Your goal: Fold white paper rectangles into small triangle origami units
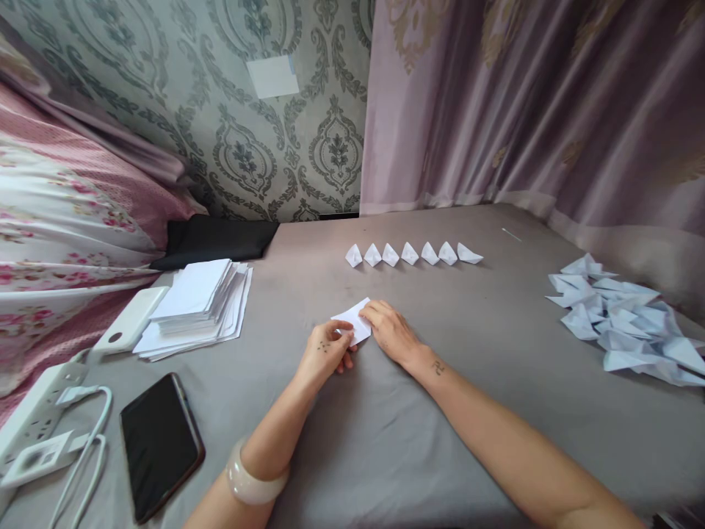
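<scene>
A small folded sheet of white paper (360, 332) lies between my hands at the middle of the table. My left hand (329, 347) pinches its left side, thumb on top and the other fingers curled beneath. From the right, my right hand (390, 328) grips the paper's right edge with its fingertips, the thumb hidden under the hand. Beyond them stands a row of several small folded paper boats (409, 254). Off to the right is a heap of larger folded paper boats (622, 316), overlapping one another.
At the left sits a stack of white paper (192, 297), with a black cloth (220, 241) behind it. A white box-like device (131, 319), a power strip (38, 411) with a cable and a phone (161, 447) line the left side. A thin white stick (511, 234) lies far right.
</scene>
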Action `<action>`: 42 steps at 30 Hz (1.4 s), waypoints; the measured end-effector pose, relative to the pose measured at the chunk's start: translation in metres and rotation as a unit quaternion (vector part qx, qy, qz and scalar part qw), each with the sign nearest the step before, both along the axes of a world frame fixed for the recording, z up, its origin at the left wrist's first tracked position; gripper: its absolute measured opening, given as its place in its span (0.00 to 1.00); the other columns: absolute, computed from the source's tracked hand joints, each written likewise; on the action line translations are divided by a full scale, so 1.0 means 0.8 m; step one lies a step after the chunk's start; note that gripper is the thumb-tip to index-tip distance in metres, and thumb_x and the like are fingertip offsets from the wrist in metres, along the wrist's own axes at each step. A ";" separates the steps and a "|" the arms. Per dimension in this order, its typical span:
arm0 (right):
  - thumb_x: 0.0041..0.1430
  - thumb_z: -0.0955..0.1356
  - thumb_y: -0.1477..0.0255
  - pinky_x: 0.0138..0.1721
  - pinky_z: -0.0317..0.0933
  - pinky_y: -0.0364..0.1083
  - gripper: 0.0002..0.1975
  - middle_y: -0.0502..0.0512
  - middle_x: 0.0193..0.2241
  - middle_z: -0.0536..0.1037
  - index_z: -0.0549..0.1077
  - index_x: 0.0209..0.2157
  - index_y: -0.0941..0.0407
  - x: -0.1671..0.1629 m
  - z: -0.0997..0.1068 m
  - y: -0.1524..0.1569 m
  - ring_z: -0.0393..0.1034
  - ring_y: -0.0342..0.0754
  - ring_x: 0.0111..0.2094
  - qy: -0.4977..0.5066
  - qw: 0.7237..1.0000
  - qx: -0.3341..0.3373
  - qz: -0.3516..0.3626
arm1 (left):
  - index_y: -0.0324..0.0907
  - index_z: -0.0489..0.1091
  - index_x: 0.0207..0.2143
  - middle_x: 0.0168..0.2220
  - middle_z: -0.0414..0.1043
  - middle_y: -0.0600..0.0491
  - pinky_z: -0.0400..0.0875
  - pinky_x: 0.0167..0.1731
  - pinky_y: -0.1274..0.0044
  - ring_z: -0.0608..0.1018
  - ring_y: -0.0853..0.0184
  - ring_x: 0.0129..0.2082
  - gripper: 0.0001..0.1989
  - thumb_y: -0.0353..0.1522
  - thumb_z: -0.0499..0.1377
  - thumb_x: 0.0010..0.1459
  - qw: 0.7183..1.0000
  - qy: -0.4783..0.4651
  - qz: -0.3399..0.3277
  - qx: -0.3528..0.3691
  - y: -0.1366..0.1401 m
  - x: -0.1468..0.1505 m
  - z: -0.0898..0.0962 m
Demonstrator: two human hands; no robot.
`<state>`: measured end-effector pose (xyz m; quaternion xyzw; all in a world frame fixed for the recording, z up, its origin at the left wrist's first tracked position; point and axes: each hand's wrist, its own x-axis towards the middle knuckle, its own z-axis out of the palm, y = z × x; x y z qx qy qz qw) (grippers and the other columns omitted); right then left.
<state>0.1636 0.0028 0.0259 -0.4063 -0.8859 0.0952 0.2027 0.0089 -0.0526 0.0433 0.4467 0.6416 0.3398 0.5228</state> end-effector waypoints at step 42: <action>0.56 0.59 0.83 0.49 0.65 0.48 0.22 0.55 0.53 0.72 0.76 0.44 0.52 0.064 0.011 0.025 0.70 0.48 0.50 0.030 0.973 -0.066 0.220 | 0.42 0.70 0.38 0.36 0.74 0.49 0.61 0.39 0.74 0.74 0.64 0.37 0.11 0.30 0.48 0.63 0.862 0.376 -0.223 0.257 0.029 -0.015 0.001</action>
